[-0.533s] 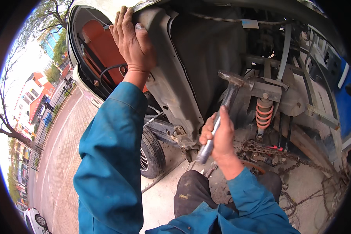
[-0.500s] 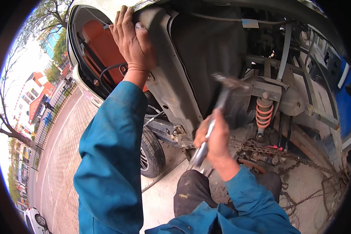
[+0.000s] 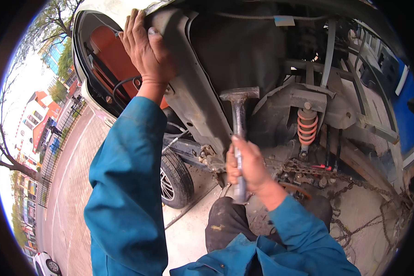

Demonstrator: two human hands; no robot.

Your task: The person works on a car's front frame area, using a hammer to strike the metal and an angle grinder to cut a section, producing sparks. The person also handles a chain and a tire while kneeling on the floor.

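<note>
My left hand (image 3: 147, 55) lies with its fingers stretched out on the upper end of the bare grey door pillar (image 3: 195, 87) of a partly stripped car. In my right hand (image 3: 250, 165) is a metal hammer (image 3: 239, 110), gripped around the handle. Its head points up, in front of the dark inner panel (image 3: 237, 55) and just right of the pillar. Whether the head touches any metal cannot be made out. Slight blur covers the handle's lower end, above my knee.
Right of the hammer stands a red coil spring (image 3: 307, 126) in its mount. A rusty chain (image 3: 349, 181) runs over the parts below it. The rear wheel (image 3: 175, 179) is beyond the pillar's foot. A red seat (image 3: 108, 50) shows through the door opening.
The hammer has swung left toward the pillar and now stands more upright, with less blur. My left hand keeps its place on the pillar while the whole view has shifted slightly.
</note>
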